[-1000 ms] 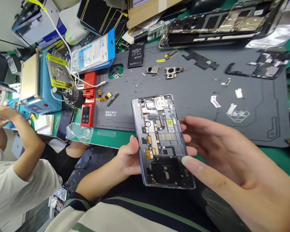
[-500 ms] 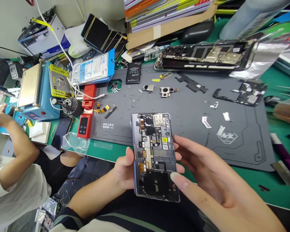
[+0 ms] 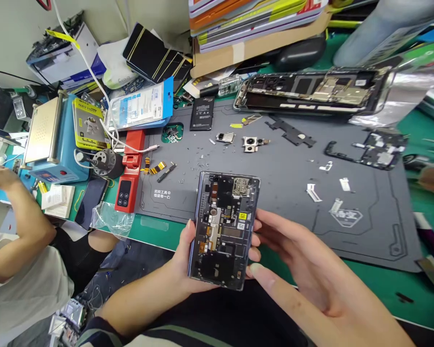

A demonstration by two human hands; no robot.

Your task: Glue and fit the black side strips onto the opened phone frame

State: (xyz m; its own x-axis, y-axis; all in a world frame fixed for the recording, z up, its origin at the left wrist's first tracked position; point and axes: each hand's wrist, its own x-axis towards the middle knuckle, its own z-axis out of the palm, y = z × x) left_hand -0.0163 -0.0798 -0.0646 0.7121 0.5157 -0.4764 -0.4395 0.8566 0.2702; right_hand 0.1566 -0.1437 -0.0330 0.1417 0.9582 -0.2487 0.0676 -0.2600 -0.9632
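An opened phone (image 3: 222,229) with its back cover off shows a dark board, flex cables and a yellow sticker. My left hand (image 3: 183,262) cradles it from beneath, thumb along its left edge. My right hand (image 3: 292,260) grips its right side, thumb pressed near the lower right corner and fingers behind it. The phone hovers over the front edge of the grey work mat (image 3: 282,183).
Loose camera modules (image 3: 251,143), brackets, screws and a small battery (image 3: 202,113) lie on the mat. Another gutted phone frame (image 3: 307,89) rests at the back. A red tool (image 3: 128,178) and blue heating station (image 3: 54,140) stand left. Another person's arm (image 3: 18,217) works at far left.
The phone has tilted and dropped slightly toward me, its top leaning right. My right thumb has slid to the lower right corner. The view has shifted a little.
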